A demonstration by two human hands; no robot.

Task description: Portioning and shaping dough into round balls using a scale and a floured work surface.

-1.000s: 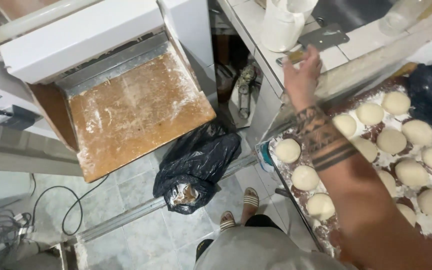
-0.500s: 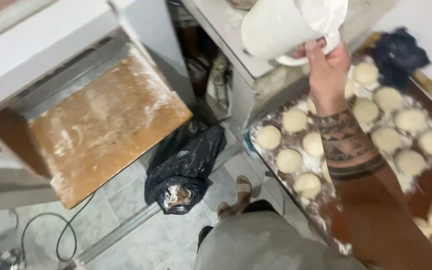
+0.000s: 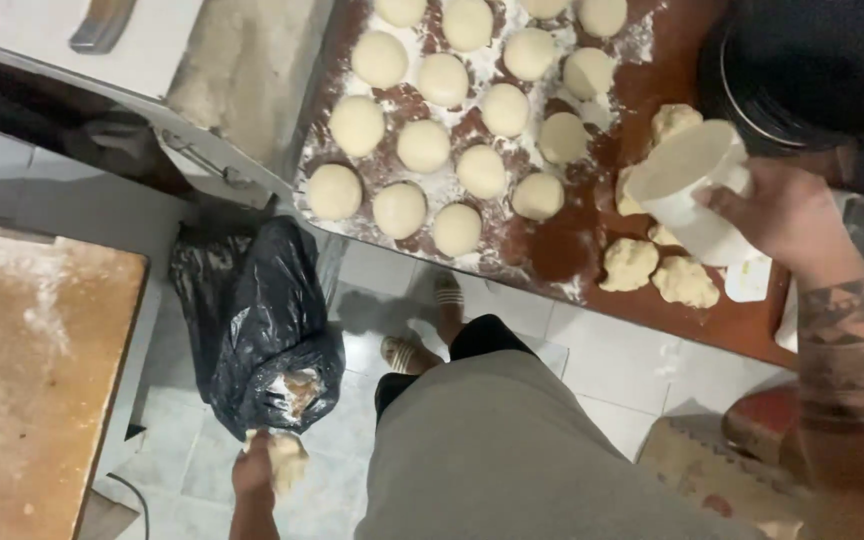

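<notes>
Dim indoor light — soft blur

A reddish-brown wooden worktop [image 3: 562, 250] dusted with flour carries rows of smooth round dough balls [image 3: 422, 145]; right of those balls lie rough torn dough lumps [image 3: 630, 265] and a black round pan [image 3: 812, 70]

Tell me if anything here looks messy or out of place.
Flour is scattered over the brown table around the dough balls, and a black bag sags open on the floor tiles.
</notes>
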